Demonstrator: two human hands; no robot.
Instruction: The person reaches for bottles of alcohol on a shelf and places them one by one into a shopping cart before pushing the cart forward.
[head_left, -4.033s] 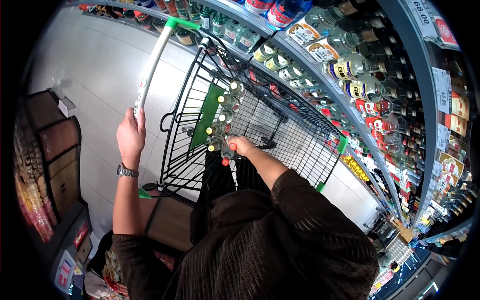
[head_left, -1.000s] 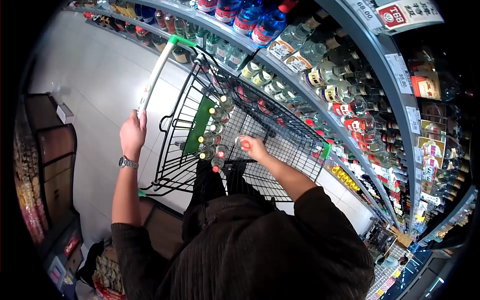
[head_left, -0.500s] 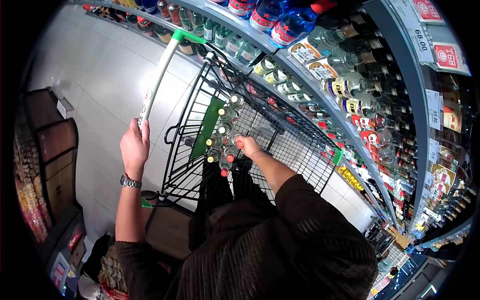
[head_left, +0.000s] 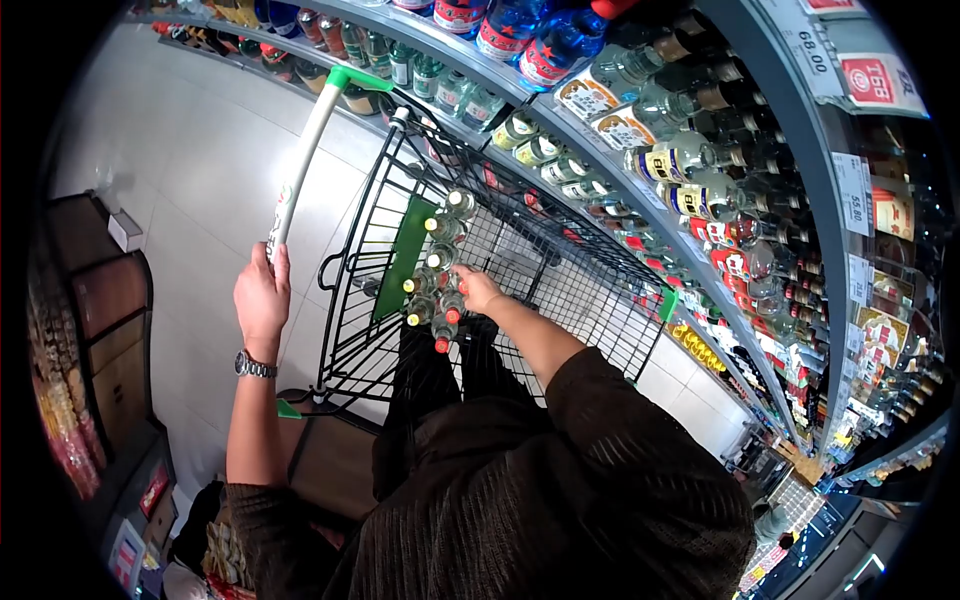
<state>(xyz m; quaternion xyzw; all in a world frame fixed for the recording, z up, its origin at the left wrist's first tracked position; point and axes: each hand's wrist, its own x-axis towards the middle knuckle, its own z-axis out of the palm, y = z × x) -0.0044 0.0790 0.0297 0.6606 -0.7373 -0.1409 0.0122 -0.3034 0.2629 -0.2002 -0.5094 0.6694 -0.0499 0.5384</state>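
Observation:
A black wire shopping cart (head_left: 560,258) with green corner pieces stands in front of me. My left hand (head_left: 262,300), with a watch on its wrist, is wrapped round the cart's pale handle (head_left: 298,165). Inside the cart, clear glass bottles stand close together: several yellow- or white-capped bottles (head_left: 445,228) and red-capped bottles (head_left: 443,328). My right hand (head_left: 480,291) is closed on the top of a red-capped bottle (head_left: 463,287) at the right edge of this group. Its lower part is hidden by the hand and other bottles. A green panel (head_left: 403,257) lies beside the bottles.
A long curved shelf (head_left: 640,175) full of bottles runs along the cart's right side, with price tags (head_left: 857,200) on its upper rail. Blue bottles (head_left: 555,50) stand on it at the top. At the left is a brown display stand (head_left: 110,300) on the tiled floor (head_left: 190,200).
My right hand has moved slightly left with the red-capped bottle, closer against the other bottles. The whole view has shifted a little; my left hand stays on the handle.

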